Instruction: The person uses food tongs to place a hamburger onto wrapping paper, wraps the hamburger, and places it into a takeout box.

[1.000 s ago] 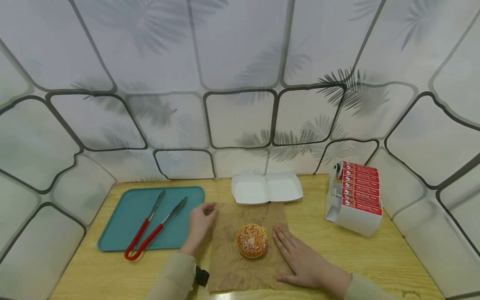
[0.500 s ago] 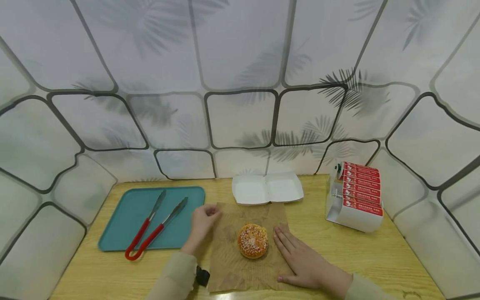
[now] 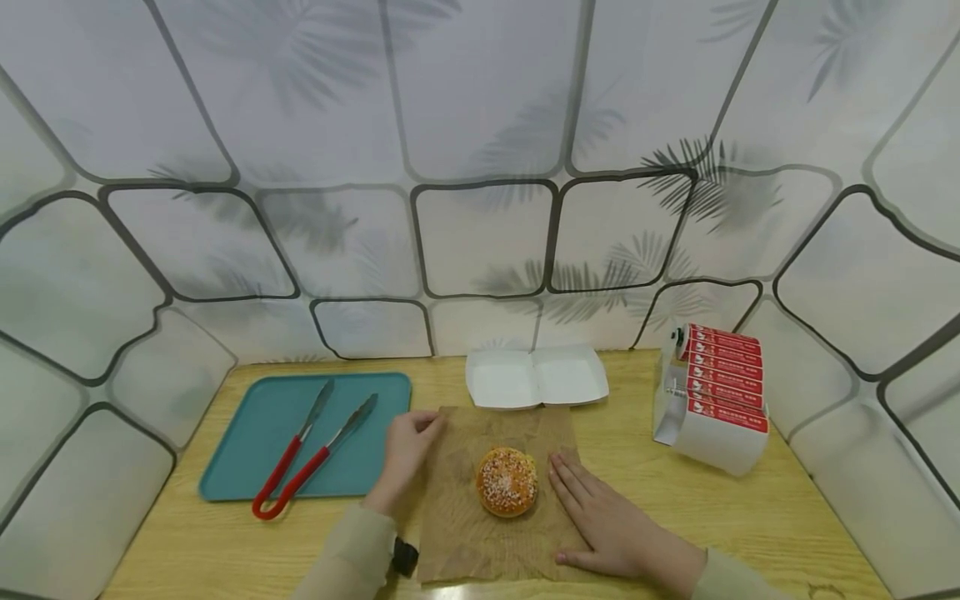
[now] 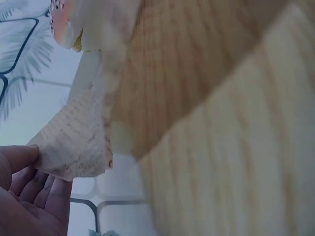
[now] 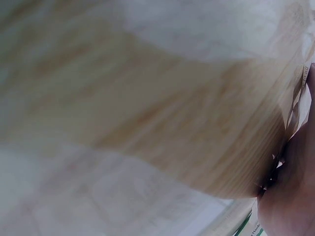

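The paper (image 3: 468,543) lay beneath the bun (image 3: 507,482) in the head view; over the past second the left hand (image 3: 405,450), at the bun's ten o'clock, had edged slightly inward with a corner, while the right hand (image 3: 603,525), at four o'clock, stayed flat, fingers straight. In the left wrist view, thumb and fingers pinched that corner, probably beginning to lift that side, the bun uncovered. In the right wrist view I couldn't make out the fingers.

On my feed, left hand (image 3: 406,450) has edged slightly inward, toward the bun (image 3: 507,482), at the brown paper's (image 3: 480,546) far-left corner.
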A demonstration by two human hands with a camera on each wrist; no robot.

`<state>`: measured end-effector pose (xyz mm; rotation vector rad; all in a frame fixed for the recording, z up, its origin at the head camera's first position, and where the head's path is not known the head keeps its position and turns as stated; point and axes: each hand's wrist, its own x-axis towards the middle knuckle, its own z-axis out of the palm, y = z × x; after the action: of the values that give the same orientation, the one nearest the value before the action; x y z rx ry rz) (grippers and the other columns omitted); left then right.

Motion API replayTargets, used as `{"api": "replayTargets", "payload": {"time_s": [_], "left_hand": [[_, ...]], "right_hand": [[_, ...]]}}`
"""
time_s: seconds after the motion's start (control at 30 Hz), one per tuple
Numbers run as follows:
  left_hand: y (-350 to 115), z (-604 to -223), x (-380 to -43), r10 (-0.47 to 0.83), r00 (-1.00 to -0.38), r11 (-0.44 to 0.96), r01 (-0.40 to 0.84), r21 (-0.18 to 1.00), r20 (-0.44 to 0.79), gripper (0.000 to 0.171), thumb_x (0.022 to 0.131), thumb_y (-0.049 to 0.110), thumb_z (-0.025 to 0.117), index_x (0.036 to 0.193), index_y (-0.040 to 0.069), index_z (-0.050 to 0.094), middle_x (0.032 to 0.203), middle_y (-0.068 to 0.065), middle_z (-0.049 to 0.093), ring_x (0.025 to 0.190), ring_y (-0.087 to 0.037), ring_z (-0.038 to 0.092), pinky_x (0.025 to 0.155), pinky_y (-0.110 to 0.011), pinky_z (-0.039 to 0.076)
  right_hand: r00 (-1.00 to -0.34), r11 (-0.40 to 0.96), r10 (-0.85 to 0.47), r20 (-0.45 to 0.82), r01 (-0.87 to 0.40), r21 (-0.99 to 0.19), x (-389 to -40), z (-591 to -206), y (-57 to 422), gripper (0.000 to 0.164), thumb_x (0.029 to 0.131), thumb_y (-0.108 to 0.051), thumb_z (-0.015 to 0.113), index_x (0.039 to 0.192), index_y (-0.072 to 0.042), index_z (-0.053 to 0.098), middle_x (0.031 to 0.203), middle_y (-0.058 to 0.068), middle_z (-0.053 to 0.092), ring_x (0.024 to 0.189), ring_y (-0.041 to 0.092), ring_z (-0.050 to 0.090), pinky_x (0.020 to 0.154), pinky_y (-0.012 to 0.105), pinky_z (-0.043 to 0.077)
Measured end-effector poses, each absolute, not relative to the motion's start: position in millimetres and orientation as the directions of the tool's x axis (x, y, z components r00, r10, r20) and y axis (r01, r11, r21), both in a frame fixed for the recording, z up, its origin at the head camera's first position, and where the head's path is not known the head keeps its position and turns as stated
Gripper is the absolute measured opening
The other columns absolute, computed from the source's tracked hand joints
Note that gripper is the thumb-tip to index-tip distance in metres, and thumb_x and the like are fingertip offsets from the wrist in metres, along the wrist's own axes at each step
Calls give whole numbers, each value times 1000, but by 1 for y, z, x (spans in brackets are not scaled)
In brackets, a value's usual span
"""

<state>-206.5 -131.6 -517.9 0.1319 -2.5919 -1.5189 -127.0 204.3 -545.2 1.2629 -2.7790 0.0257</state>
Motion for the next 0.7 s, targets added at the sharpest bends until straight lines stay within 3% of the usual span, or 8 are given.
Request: {"api": "replayTargets", "payload": {"time_s": [0.13, 0.7], "left_hand": [[-127, -509, -203, -126, -988, 498, 11, 867, 85, 17, 99, 8, 72, 105, -5, 82, 108, -24, 80, 103, -38, 76, 91, -49, 64], [-101, -475, -179, -9, -981, 545, 158, 824, 194, 14, 100, 9, 73, 106, 1, 83, 104, -16, 83, 95, -29, 80, 82, -40, 68]], "right_hand": [[-653, 658, -751, 95, -752, 31, -127, -546, 205, 102, 100, -77, 45, 161, 5, 37, 171, 27, 32, 157, 42, 36, 120, 49, 47], [-656, 660, -751, 83, -751, 37, -127, -544, 204, 103, 100, -78, 43, 160, 5, 39, 170, 27, 32, 157, 42, 36, 122, 49, 45]]}}
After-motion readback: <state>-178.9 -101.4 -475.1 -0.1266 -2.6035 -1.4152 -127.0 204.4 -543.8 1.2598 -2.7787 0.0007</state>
